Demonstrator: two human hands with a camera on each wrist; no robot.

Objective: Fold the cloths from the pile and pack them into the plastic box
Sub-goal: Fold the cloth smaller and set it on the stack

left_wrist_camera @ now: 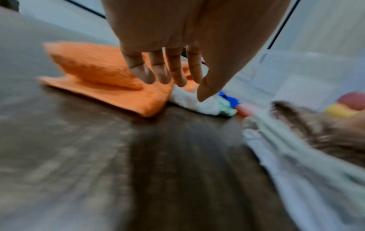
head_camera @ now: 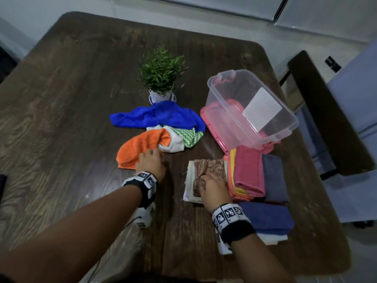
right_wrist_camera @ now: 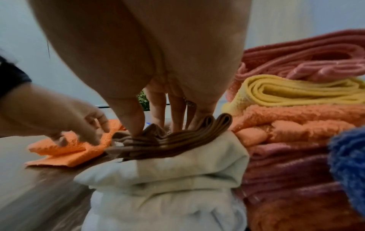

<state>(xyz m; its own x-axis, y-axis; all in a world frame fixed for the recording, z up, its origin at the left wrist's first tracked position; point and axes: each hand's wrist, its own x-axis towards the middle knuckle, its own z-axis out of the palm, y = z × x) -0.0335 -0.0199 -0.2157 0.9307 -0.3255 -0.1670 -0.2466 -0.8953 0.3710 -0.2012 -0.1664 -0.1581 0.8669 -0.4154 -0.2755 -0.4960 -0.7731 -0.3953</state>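
Observation:
My left hand reaches to the near edge of a crumpled orange cloth. In the left wrist view its fingers are straight over the orange cloth and hold nothing. My right hand presses straight fingers down on a folded brown patterned cloth, which lies on folded cream and white cloths. The right wrist view shows the fingertips sunk into the brown cloth. The clear plastic box stands at the back right on its pink lid.
Behind the orange cloth the pile holds a blue cloth, a green zigzag cloth and a white one. A potted plant stands behind it. Folded pink, grey and blue cloths lie right of my right hand.

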